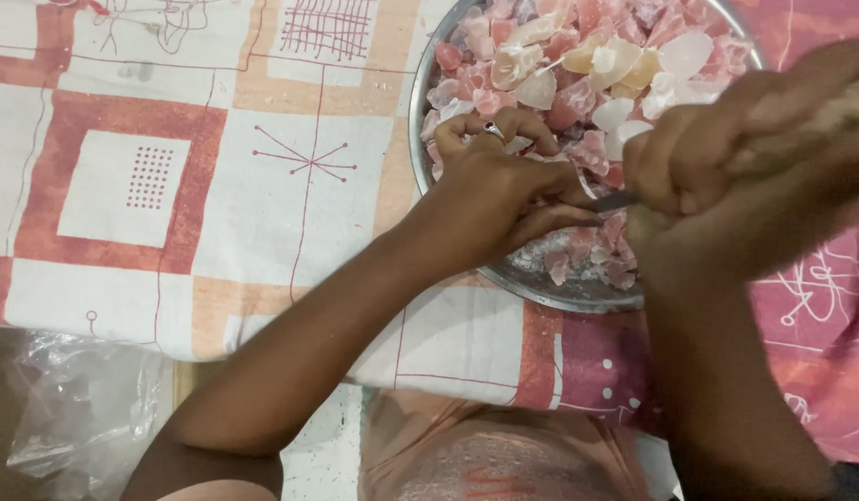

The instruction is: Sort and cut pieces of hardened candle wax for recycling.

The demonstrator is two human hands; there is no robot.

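Pink, white and pale yellow translucent chunks (578, 74) fill a round steel bowl (420, 111), heaped high toward its far side and thinning to crumbs and powdery bits at the near rim, where the cutting seems to be done. At that near edge the left hand (504, 186), a ring on one finger, curls its fingers down over a chunk and pins it against the bowl's floor, apparently to keep it from skidding. Coming in from the right, the right hand (698, 176) is closed in a fist around the handle of a knife (615, 199), whose short visible stretch of blade points toward the pinned piece; whether the edge already touches it is hidden by the fingers. The bowl sits on a cloth (216, 186) patterned with orange and red squares, likely spread to catch scraps. Crumpled clear plastic (77, 408) lies below the table edge.
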